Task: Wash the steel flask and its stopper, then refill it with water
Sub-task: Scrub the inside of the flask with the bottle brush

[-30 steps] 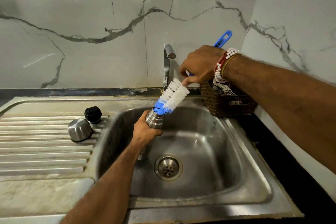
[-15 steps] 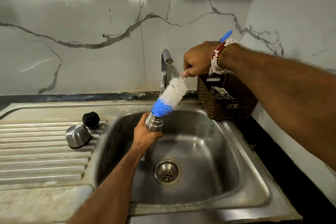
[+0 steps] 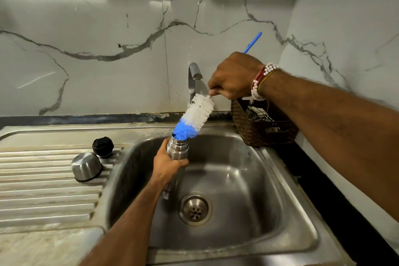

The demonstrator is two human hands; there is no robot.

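Left hand (image 3: 167, 166): fingers (image 3: 182, 163) curled round the shoulder of the steel flask (image 3: 178, 150), in a firm grasp just below the neck. Right hand (image 3: 235, 75): fingers (image 3: 218, 90) clenched on the stem of a bottle brush (image 3: 195, 117) just above the bristles. The blue handle end (image 3: 252, 42) projects up behind the knuckles. Beaded bracelets (image 3: 262, 81) sit at the right wrist.

Flask: held near upright over the left half of the sink basin (image 3: 259, 190), clear of its floor. Its mouth is open, and its neck is bright and ringed. The lower body is partly hidden by the left hand and forearm, and what shows there is blurred. The brush slants down from upper right, white bristles above and blue below. The blue tip meets the flask mouth; depth of entry cannot be determined.

Stopper (image 3: 103, 146): black, standing on the ribbed drainboard (image 3: 43, 190) at its back right corner, just beside the basin's left rim. The steel cap (image 3: 86, 166) lies next to it, mouth down and tilted.

Surroundings: the tap (image 3: 193, 80) rises at the basin's back edge, just behind the brush. A brown woven basket (image 3: 254, 131) occupies the table's back right corner, near the right forearm. The drain (image 3: 195, 209) lies below the flask and to its right. The right half of the basin is unobstructed.
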